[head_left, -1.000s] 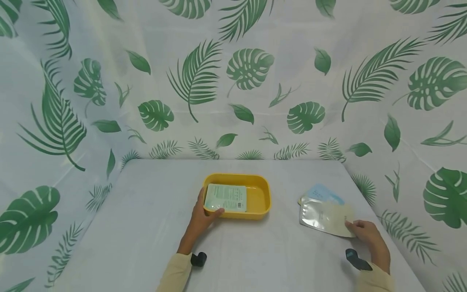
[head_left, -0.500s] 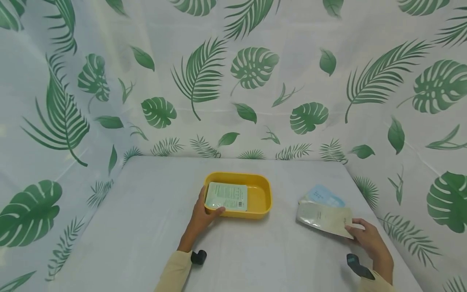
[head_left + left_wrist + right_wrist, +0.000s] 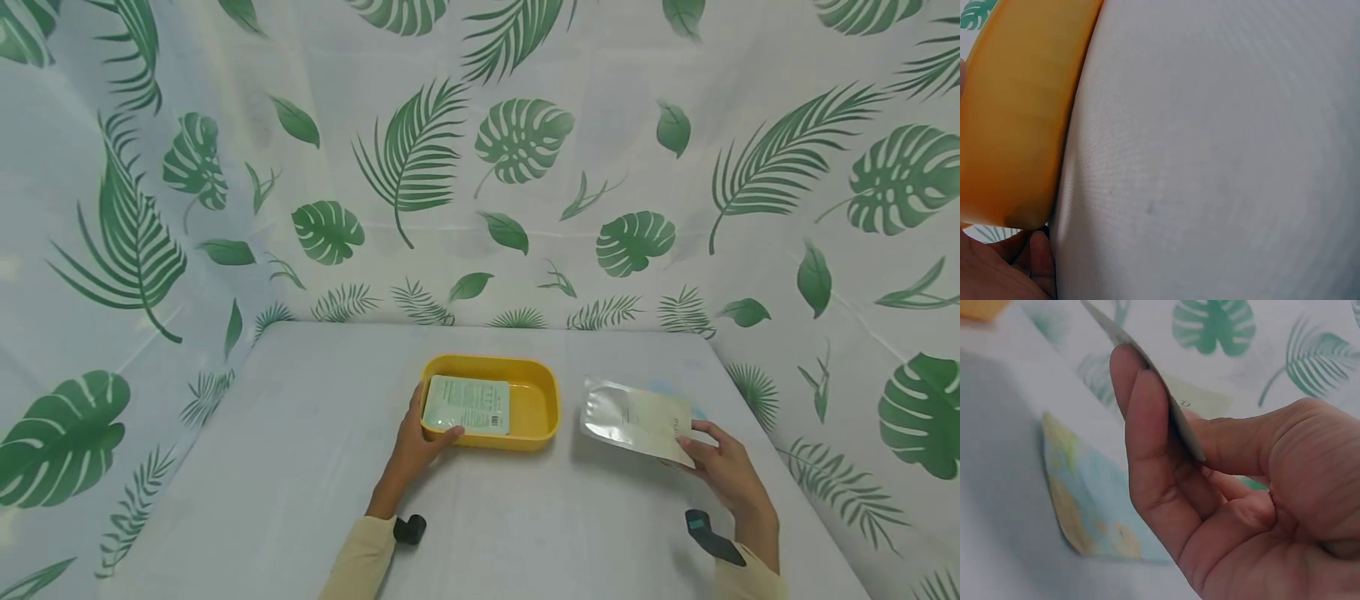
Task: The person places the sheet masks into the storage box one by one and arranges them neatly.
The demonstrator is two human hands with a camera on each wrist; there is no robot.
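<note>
My left hand [image 3: 411, 442] grips the left end of a yellow plastic tray [image 3: 531, 408], thumb over its front rim; the left wrist view shows fingers at the tray's wall [image 3: 1016, 119]. Inside, on the left, lies a pale green sheet mask packet [image 3: 465, 405] with printed text and a barcode. Between thumb and fingers, my right hand [image 3: 726, 467] pinches the right end of a cream and silver sheet mask packet [image 3: 633, 417], tilted above the table. A blue packet with yellowish patches [image 3: 1094, 500] lies beneath it, mostly hidden in the head view.
A white cloth covers the table [image 3: 495, 517]. Behind and at both sides hang white curtains [image 3: 540, 267] printed with green leaves. Each wrist wears a dark camera strap [image 3: 408, 530].
My right hand has lifted the cream and silver packet off the blue one and carried it left, toward the tray. The left hand and tray stay in place.
</note>
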